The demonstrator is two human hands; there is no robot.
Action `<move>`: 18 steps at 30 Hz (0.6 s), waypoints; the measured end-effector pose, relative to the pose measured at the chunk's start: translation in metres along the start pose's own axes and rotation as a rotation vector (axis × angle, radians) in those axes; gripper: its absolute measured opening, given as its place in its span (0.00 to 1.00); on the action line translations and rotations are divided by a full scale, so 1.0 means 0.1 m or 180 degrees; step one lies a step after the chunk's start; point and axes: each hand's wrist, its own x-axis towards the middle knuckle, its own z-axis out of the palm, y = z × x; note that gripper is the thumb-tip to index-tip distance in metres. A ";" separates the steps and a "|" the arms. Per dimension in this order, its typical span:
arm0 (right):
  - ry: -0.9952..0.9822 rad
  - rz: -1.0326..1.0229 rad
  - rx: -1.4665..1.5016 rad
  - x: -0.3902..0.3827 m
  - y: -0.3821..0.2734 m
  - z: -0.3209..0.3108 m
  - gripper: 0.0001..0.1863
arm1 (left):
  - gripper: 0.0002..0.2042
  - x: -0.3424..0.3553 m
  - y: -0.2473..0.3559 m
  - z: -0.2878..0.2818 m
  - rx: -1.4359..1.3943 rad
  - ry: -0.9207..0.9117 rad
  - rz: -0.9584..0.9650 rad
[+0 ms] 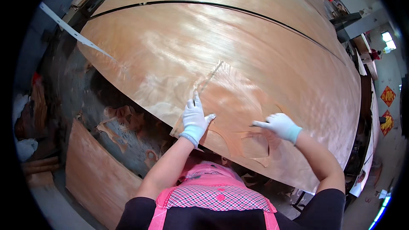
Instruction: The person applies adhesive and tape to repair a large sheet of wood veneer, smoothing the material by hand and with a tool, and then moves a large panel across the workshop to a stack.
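A large, shiny sheet of wood veneer (157,55) spreads in front of me. Near its close edge lies a smaller veneer piece (233,91) with a straight left side. My left hand (195,121), in a white glove, rests on that piece's left side with the fingers forward and the thumb apart. To the right, my gloved right hand (279,125) is closed, its forefinger stretched leftward above the smaller piece. Something small and dark shows at its fingertip, too small to name. Curved veneer scraps (232,142) lie between my hands and my body.
A long black strip (213,4) crosses the far part of the sheet. At the left, a pale perforated bar (72,30) reaches toward the sheet's edge. Torn veneer scraps (123,121) litter a lower surface, beside a curved wooden panel (93,174).
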 end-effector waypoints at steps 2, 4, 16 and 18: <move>0.0572 0.0004 0.0576 0.59 -0.27 -0.25 0.33 | 0.60 -0.01 -0.09 0.08 -0.0071 0.0278 -0.0019; 0.0482 0.0218 0.0330 1.11 -0.40 -0.25 0.31 | 0.61 0.00 -0.12 0.11 -0.0135 0.0548 0.0039; 0.0262 0.0184 -0.0245 1.29 0.07 -0.14 0.30 | 0.50 0.01 -0.02 0.00 -0.0069 0.0260 -0.0028; 0.0468 0.0468 -0.0414 1.12 0.14 0.07 0.33 | 0.38 0.00 0.15 -0.04 0.0785 0.0134 0.0237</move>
